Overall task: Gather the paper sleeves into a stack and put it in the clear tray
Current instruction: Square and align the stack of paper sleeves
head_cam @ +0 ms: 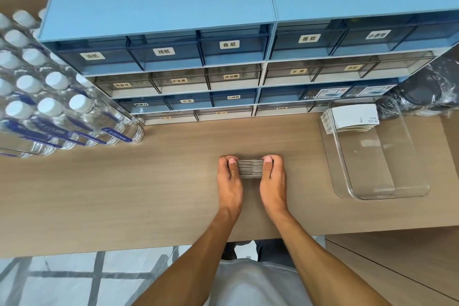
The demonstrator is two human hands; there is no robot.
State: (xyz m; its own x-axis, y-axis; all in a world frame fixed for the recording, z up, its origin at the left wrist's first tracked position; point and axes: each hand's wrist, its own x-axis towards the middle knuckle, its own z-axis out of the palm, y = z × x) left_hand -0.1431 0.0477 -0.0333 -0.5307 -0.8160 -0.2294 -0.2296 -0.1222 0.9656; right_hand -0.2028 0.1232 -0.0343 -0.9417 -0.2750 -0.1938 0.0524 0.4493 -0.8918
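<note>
A stack of paper sleeves [250,168] stands on edge on the wooden table, squeezed between both hands. My left hand [229,179] grips its left end, thumb on top. My right hand [273,179] grips its right end the same way. To the right sits the clear tray [407,189], about a hand's length from my right hand. Another pile of white paper sleeves [352,117] lies flat in the tray's far end.
Blue drawer cabinets [223,52] with labelled drawers line the back of the table. A shrink-wrapped pack of water bottles [49,107] fills the left side. Dark plastic-wrapped items [427,89] sit behind the tray. The table's front edge [124,248] is near my body.
</note>
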